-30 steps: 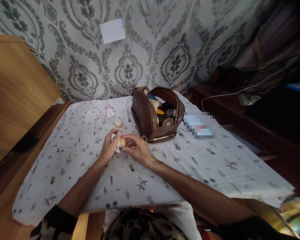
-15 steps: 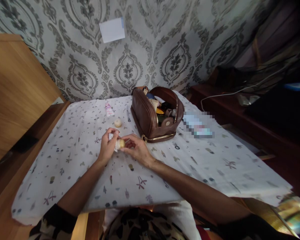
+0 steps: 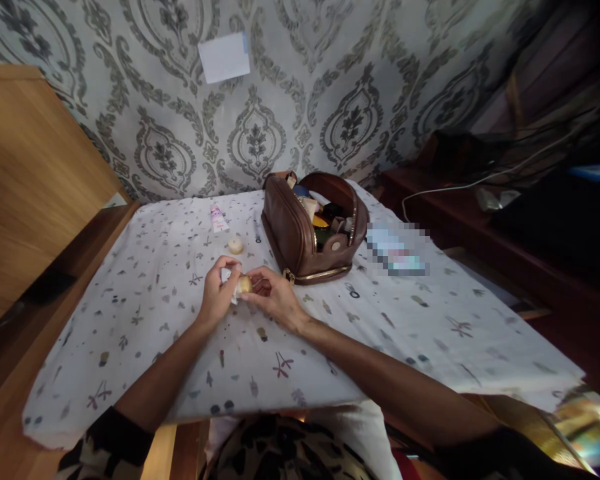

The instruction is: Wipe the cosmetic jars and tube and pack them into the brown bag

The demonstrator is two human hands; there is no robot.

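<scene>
My left hand is closed on a crumpled white tissue, pressed against the side of a small gold-coloured jar. The fingers of my right hand grip that jar from the right. Just beyond my hands, a small round cream-coloured piece lies on the patterned white cloth. Farther back is a pink and white tube. A brown bag stands unzipped to the right of my hands, with several small items inside.
A blurred-out flat object lies right of the bag. Wooden furniture borders the cloth on the left. Dark red furniture with a white cable is on the right. A white paper is on the patterned wall behind.
The jar and tissue have shifted and turned slightly between my fingers, and more of the jar's gold side shows. Both hands stay in nearly the same place.
</scene>
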